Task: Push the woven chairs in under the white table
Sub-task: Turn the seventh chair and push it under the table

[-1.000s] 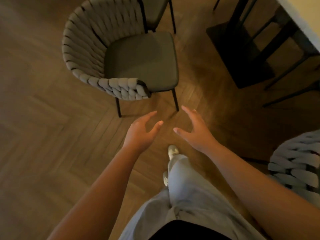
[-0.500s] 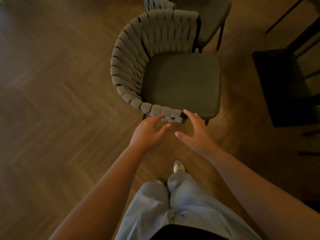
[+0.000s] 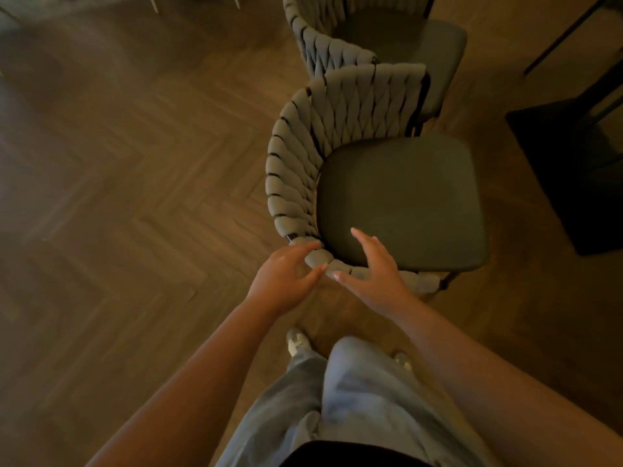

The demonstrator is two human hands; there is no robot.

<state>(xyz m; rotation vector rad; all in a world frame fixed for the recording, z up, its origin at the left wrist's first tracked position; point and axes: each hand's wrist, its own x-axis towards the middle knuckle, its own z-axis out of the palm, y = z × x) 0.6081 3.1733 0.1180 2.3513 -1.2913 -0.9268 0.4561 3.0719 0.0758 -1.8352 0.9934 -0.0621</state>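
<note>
Partly hidden: woven chair [image 3: 337, 156] armrest under both hands.

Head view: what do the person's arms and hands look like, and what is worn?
Both forearms are bare, with no sleeves in view. The left hand and right hand show no gloves, rings or watch. Nails look short and pale. Light grey trousers and pale shoes show below.
</note>
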